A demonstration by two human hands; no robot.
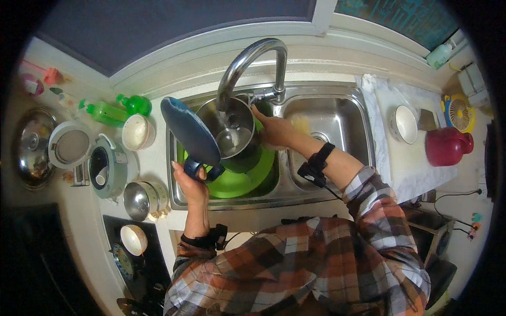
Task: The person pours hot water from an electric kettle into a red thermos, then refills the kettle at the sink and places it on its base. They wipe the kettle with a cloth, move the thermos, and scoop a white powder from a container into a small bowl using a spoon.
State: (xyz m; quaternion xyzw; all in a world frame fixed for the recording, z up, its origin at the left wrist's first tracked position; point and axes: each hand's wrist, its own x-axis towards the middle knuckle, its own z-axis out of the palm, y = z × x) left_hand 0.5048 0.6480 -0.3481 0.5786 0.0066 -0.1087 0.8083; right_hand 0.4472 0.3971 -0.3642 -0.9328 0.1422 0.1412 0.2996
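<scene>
My left hand [193, 177] grips the dark handle of a round, dark blue lid or base [189, 128], which stands tilted on edge over the left side of the sink. Under the spout of a curved chrome faucet [233, 67], a stainless steel pot [247, 138] has its mouth turned up, with some water in it. My right hand [272, 128] holds the pot at its right side; the fingertips reach its rim near the faucet's foot. A green plastic basin [237, 185] lies below the pot in the left bowl of the steel double sink [328, 102].
Left of the sink stand green pump bottles [104, 113], a white bowl [136, 132], a pale green appliance [118, 168] and steel bowls [138, 200]. To the right are a white bowl [405, 124], a cleaver blade [427, 119] and a dark red jug [444, 146]. The faucet arches over the pot.
</scene>
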